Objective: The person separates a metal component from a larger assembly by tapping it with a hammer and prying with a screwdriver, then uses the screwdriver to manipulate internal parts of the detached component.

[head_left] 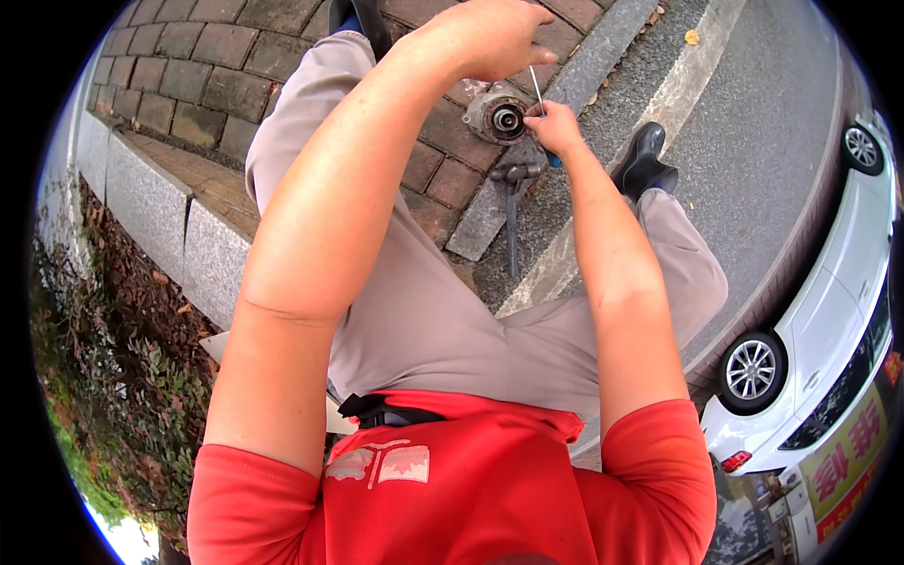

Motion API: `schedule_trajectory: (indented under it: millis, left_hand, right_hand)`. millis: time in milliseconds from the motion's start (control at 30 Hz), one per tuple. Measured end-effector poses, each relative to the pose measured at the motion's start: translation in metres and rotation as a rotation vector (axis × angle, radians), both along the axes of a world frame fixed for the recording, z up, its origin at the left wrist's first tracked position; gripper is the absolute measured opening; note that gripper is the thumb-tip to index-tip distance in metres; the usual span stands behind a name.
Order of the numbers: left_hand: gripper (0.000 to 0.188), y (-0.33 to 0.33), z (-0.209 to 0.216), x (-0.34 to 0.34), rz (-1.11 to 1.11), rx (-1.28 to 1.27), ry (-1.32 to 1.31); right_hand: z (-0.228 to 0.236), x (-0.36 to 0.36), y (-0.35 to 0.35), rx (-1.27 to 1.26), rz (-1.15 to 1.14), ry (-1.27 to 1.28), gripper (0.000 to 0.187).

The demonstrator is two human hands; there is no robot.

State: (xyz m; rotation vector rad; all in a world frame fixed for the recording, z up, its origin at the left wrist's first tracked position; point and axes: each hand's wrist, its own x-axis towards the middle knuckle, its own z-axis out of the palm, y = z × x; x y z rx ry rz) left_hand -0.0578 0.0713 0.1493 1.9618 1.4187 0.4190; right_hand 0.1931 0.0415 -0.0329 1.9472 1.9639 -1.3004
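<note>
A round, greasy metal housing [496, 119] with a ringed bore lies on the paving by the kerb. My right hand [557, 129] is closed on a screwdriver [554, 160] just right of the housing. Its blue handle shows below my fingers, and its thin shaft points up toward my other hand. Beyond the housing, my left hand [494, 40] hovers with fingers apart, its thumb close to the shaft's tip; I see nothing in it, though the palm is hidden. A hammer [512, 202] lies nearer to me, its head just below the housing.
My legs in grey trousers [443, 311] spread either side of the work. A stone kerb [482, 226] divides the brick paving [226, 89] from the asphalt [753, 122]. A white car [824, 320] stands at the right. Shrubs [122, 405] grow at the left.
</note>
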Motion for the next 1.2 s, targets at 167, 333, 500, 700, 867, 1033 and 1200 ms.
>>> schedule_trajectory:
  millis: [167,333,500,700,867,1033,1200]
  left_hand:
    - [0.054,-0.004,0.015,0.003,-0.008,-0.055,0.053]
    - [0.055,-0.002,0.008,0.004,-0.007,-0.052,0.065]
    - [0.054,-0.005,0.009,0.001,-0.018,0.025,0.02]
    - [0.054,0.001,-0.003,0.007,-0.019,-0.01,0.039]
    - [0.054,0.0,-0.001,0.004,-0.02,-0.01,0.052]
    - [0.054,0.0,0.0,0.006,-0.012,-0.018,0.06]
    - [0.054,0.002,0.001,0.006,-0.021,-0.017,0.052]
  right_hand:
    - [0.001,-0.011,0.012,0.115,0.215,-0.176,0.029]
    - [0.01,-0.026,0.016,0.153,0.407,-0.294,0.024]
    - [0.013,-0.022,0.005,0.242,0.421,-0.268,0.019]
    - [0.001,-0.013,0.004,0.219,0.361,-0.099,0.019]
    - [0.0,0.001,0.02,-0.008,0.408,0.152,0.019]
    - [0.003,0.004,0.023,-0.131,0.255,0.12,0.021]
    - [-0.001,-0.01,0.028,-0.022,0.311,0.008,0.028]
